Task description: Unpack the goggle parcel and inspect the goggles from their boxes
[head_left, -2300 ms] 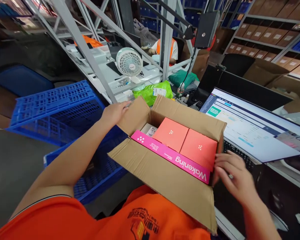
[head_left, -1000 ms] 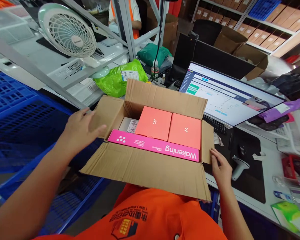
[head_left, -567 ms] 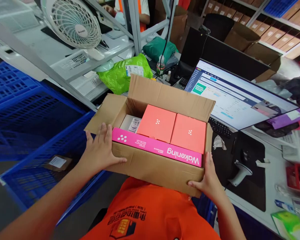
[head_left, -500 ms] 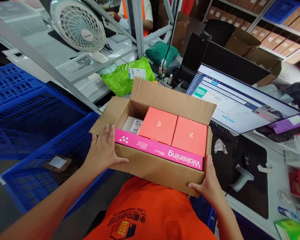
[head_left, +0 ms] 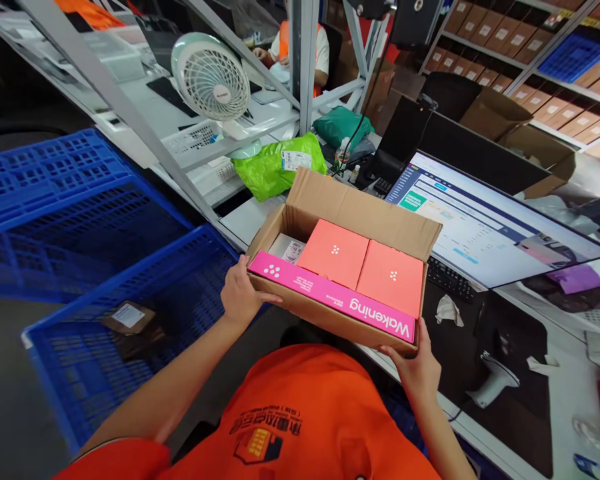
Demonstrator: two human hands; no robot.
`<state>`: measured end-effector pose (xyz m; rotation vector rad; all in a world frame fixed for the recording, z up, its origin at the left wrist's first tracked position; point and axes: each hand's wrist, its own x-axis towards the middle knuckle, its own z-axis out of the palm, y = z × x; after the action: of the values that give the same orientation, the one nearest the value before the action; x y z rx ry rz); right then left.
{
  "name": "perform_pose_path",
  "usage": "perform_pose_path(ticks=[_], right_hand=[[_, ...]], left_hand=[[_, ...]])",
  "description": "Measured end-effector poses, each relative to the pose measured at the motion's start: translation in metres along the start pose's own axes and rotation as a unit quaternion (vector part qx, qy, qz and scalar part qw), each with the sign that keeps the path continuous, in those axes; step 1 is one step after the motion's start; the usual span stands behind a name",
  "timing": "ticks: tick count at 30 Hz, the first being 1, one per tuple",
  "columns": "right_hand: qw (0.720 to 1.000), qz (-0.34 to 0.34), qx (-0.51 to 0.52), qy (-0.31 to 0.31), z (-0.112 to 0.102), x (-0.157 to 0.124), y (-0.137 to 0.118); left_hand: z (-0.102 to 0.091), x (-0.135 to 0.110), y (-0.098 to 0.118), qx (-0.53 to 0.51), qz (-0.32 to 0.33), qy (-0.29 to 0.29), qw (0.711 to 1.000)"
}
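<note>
An open cardboard box [head_left: 300,303] is held up in front of my chest, its back flap standing up. My left hand [head_left: 241,292] grips its left end, the thumb along the front side. At the right front corner my right hand [head_left: 417,363] clasps the box, with its thumb on the lower front. Inside, a long pink box marked "Wakening" [head_left: 333,295] lies along the front wall. Behind it sit two coral boxes, the left one [head_left: 334,255] and the right one [head_left: 391,279]. A white box with a printed label [head_left: 286,248] fills the left end.
Blue crates [head_left: 130,320] stand at the left, one holding a small labelled parcel [head_left: 129,317]. Behind the box lie a green parcel [head_left: 275,167] and a fan [head_left: 213,80]. At right are a monitor [head_left: 480,220] and a barcode scanner [head_left: 495,381]. Another person [head_left: 305,53] sits beyond.
The box has moved away from my body, both hands still on it. Its left flap, which stuck outward before, no longer shows on that side. The view has shifted, too.
</note>
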<state>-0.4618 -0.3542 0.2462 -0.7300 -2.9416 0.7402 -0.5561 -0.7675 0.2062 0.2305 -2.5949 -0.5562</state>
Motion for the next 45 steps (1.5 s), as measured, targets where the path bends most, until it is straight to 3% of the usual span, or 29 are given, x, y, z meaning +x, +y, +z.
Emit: perform_pose_path(ticks=[3,8,11,14,16,20,24,29,33,37,41,45], right_hand=[[0.999,-0.043,-0.009,-0.024,-0.004,-0.003,0.006],[0.972,-0.236,-0.018,-0.002,-0.037,-0.003,-0.005],[0.942,-0.337,-0.014,-0.005,-0.054,-0.001,-0.050],[0.880,-0.461,-0.022,-0.113,-0.049,-0.001,-0.119],[0.840,-0.509,-0.074,-0.171,-0.035,0.000,-0.165],[0.809,-0.517,-0.201,-0.193,-0.007,0.011,-0.224],[0.811,-0.496,-0.249,-0.186,-0.001,0.024,-0.240],[0.771,-0.522,-0.305,-0.199,-0.003,0.018,-0.251],[0.737,-0.566,-0.310,-0.201,0.012,0.014,-0.267],[0.736,-0.578,-0.278,-0.215,0.031,0.023,-0.286],[0.716,-0.583,-0.291,-0.252,0.040,0.028,-0.298],[0.748,-0.555,-0.265,-0.250,0.040,0.026,-0.299]], left_hand=[[0.001,0.002,-0.006,-0.017,0.037,0.007,0.999],[-0.028,-0.008,-0.001,-0.015,0.128,0.024,0.991],[-0.048,-0.025,0.018,-0.005,0.202,0.039,0.979],[-0.057,-0.043,0.044,-0.049,0.280,-0.009,0.959],[-0.057,-0.051,0.061,-0.089,0.291,-0.027,0.952],[-0.052,-0.053,0.082,-0.105,0.235,-0.044,0.965],[-0.043,-0.055,0.087,-0.100,0.209,-0.032,0.972],[-0.019,-0.081,0.088,-0.120,0.183,0.070,0.973],[0.004,-0.101,0.083,-0.185,0.223,0.145,0.946],[0.021,-0.106,0.074,-0.239,0.225,0.158,0.931],[0.026,-0.107,0.069,-0.248,0.250,0.137,0.926],[0.023,-0.104,0.070,-0.207,0.264,0.137,0.932]])
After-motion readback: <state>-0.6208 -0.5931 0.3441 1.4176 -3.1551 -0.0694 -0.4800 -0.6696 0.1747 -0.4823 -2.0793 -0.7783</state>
